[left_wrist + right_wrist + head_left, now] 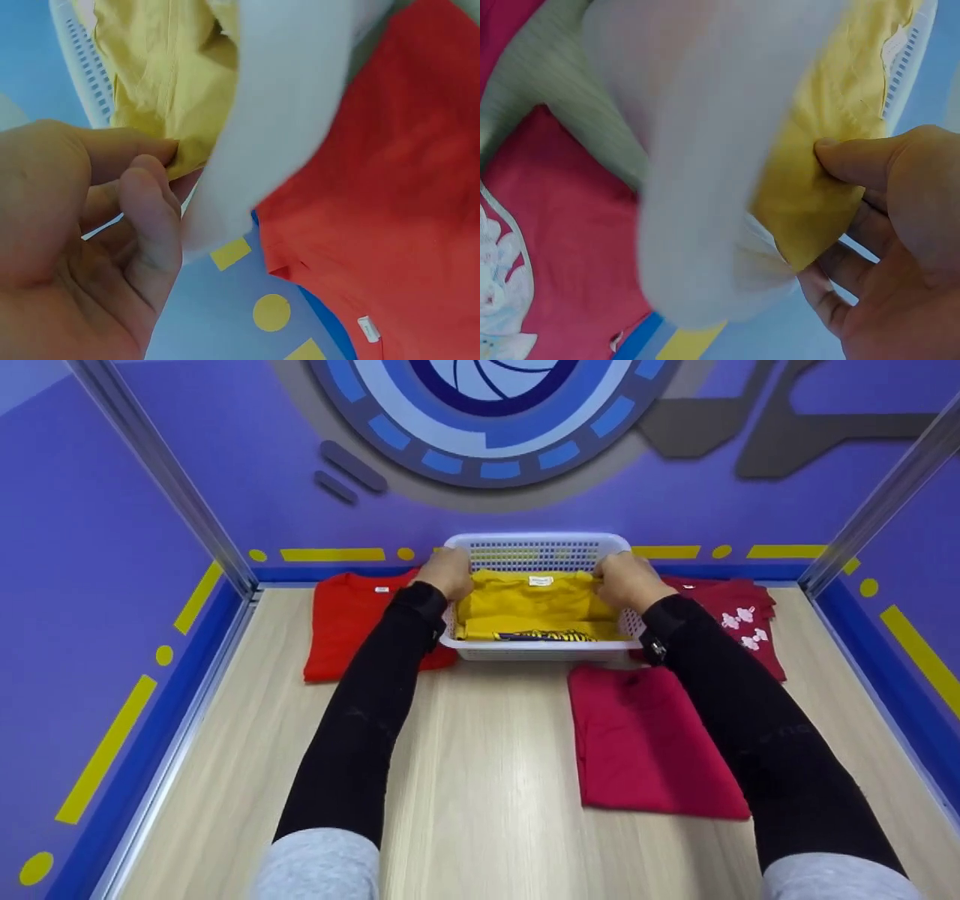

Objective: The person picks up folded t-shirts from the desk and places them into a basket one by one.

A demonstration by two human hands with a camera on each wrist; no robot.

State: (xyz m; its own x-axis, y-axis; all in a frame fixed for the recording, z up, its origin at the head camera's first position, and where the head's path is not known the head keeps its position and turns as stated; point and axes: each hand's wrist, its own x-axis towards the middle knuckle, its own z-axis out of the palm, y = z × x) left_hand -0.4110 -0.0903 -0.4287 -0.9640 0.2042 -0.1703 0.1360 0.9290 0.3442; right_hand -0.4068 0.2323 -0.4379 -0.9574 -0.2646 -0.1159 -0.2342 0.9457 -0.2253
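Left hand [448, 572]: pinching one top corner of the yellow shirt [536, 600].
Right hand [628, 577]: pinching the opposite corner; that probably spreads the collar edge level.
Yellow shirt: inside the white basket [540, 653], label showing at the collar.
Basket: between the bright red shirt [349, 619] and maroon shirt [739, 604], near the wall, leaving me, I'd say, easy two-sided reach.
Crimson shirt [645, 750]: folded on the counter [480, 780], nearer me.

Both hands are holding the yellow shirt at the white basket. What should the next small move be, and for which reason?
Probably, release the yellow shirt gently. It appears to lie within the walls of the white basket, and the left hand and the right hand each pinch its cloth, one on either side of the white collar label.
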